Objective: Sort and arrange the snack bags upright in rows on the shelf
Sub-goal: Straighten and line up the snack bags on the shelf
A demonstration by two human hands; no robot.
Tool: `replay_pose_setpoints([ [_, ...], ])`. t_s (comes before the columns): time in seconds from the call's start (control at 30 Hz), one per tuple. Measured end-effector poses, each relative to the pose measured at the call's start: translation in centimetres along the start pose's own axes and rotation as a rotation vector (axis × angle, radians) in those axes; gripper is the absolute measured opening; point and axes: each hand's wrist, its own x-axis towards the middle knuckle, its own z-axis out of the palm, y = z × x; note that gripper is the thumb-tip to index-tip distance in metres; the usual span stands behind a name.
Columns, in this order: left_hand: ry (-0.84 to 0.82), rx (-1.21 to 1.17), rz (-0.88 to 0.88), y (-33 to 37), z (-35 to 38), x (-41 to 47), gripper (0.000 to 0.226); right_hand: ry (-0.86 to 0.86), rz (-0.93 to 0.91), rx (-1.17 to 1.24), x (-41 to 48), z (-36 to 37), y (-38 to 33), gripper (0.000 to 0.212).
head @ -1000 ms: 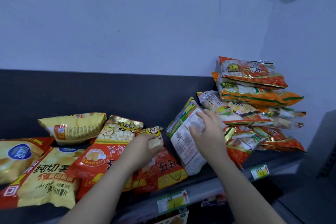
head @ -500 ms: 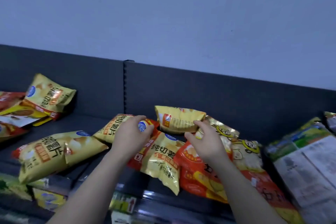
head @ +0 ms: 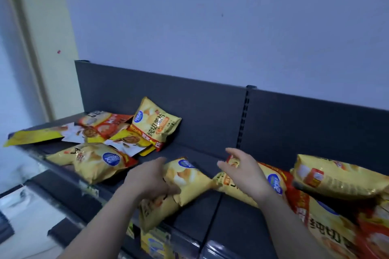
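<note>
Left hand (head: 150, 181) and right hand (head: 249, 176) are both out over the dark shelf (head: 200, 212); I place everything by the slotted post (head: 244, 118) in its back panel. Far to the left of the post, flat yellow-and-white packets (head: 35, 135) lie at the shelf's end, with red bags (head: 107, 124) heaped just beside them. Nearer the post, a leaning yellow bag (head: 154, 124) stands tilted against the back panel. In front of that heap, a lying yellow bag (head: 99, 162) rests near the front edge.

Closer to the post and forward of it, my left hand grips the gripped bag (head: 189, 178), fingers over its top and thumb curled underneath. Straight in front of the post, my right hand is spread and half-curled, thumb apart from the fingers. The end of a red-edged bag (head: 275, 183) shows in that gap, and I cannot tell whether it is touched. Right of the post, a plump yellow bag (head: 336, 176) lies flat on top of others.
</note>
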Motion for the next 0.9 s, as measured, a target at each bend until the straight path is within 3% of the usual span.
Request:
replay_pose_setpoints([
  [0.17, 0.220, -0.115, -0.101, -3.4, -1.6, 3.2, 0.091, 0.026, -0.005, 0.035, 2.8, 3.6, -2.4, 0.055],
  [0.27, 0.233, -0.148, -0.086, -2.5, -1.2, 5.1, 0.080, 0.069, -0.021, 0.041, 4.4, 4.4, -3.6, 0.052],
  [0.37, 0.232, -0.269, -0.076, -2.6, -1.7, 6.1, 0.088, 0.060, -0.060, 0.044, 5.8, 5.2, -4.7, 0.050],
  [0.5, 0.411, -0.353, -0.078, -4.9, -4.1, 5.9, 0.069, 0.026, -0.115, 0.028, 7.9, 6.5, -6.5, 0.051],
  [0.63, 0.491, -0.343, -0.145, -10.2, -6.6, 5.6, 0.058, -0.023, -0.166, 0.008, 8.9, 9.4, -9.5, 0.050],
  [0.9, 0.522, -0.275, -0.343, -25.0, -10.0, 8.9, 0.066, -0.127, -0.318, -0.126, 13.6, 17.6, -18.0, 0.047],
])
